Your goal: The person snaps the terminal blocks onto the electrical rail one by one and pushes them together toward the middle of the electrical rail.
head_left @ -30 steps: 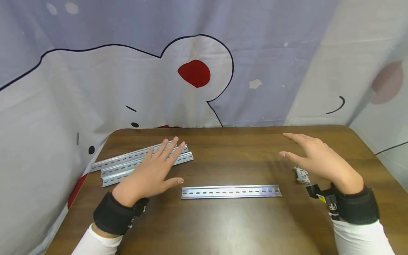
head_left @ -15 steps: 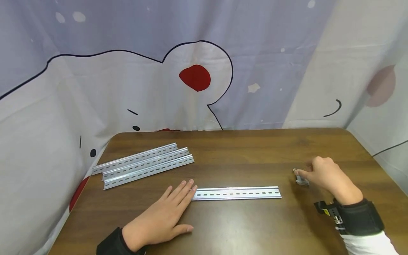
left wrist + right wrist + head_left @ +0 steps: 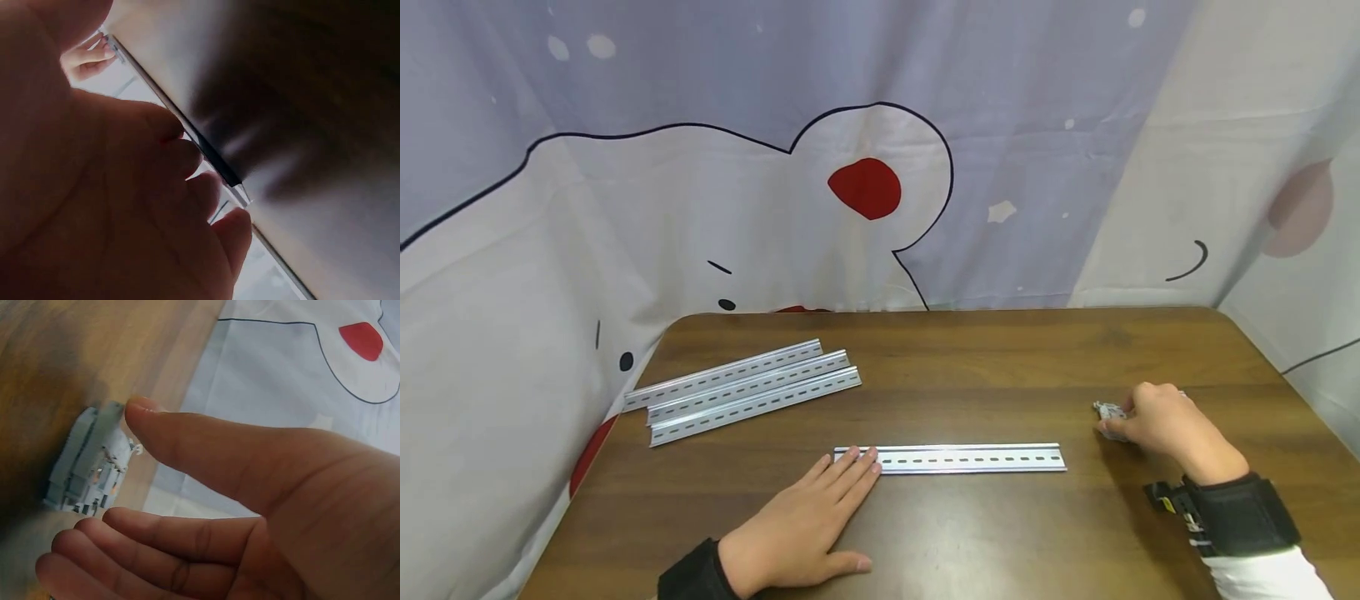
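My left hand [image 3: 805,521] lies palm down with its fingers straight, the fingertips on the left end of a slotted silver DIN rail [image 3: 970,459]. In the left wrist view the fingers [image 3: 203,194] overlap the rail's edge, and the palm hides much of it. My right hand [image 3: 1172,429] is low over small grey DIN-rail terminal blocks [image 3: 90,462] at the table's right. In the right wrist view the thumb and fingers are spread apart. The thumb tip is right at one end of the blocks, the fingertips at the other.
Several more slotted rails [image 3: 752,392] lie side by side, slanted, at the back left of the brown wooden table [image 3: 970,358]. Behind the far edge hangs a printed curtain [image 3: 737,217]. A small pale bit [image 3: 1182,393] shows just behind my right hand.
My left hand has come down from above the rails at the left onto the single rail's left end. The right hand has lowered from the air to the terminal blocks.
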